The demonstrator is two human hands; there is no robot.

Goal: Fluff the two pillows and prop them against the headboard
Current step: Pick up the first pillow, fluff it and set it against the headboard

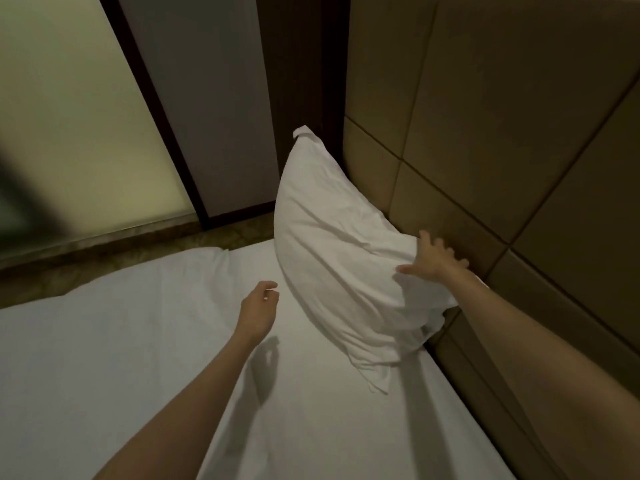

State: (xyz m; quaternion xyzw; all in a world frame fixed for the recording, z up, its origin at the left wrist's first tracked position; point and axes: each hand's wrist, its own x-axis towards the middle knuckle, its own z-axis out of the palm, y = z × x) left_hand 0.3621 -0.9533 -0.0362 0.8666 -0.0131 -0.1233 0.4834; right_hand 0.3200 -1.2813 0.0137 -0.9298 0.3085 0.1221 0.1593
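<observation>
One white pillow (332,244) stands on edge on the bed, leaning against the brown padded headboard (502,140). My right hand (433,259) lies on the pillow's upper right edge with fingers spread, between pillow and headboard, not gripping it. My left hand (259,311) hovers over the sheet just left of the pillow's lower part, fingers loosely curled and holding nothing. I see no second pillow in this view.
The white sheet (138,358) covers the bed, whose far edge runs along a brownish floor strip (104,258). Beyond it stand a frosted glass panel (69,116) and a dark frame (156,109). The headboard runs down the right side.
</observation>
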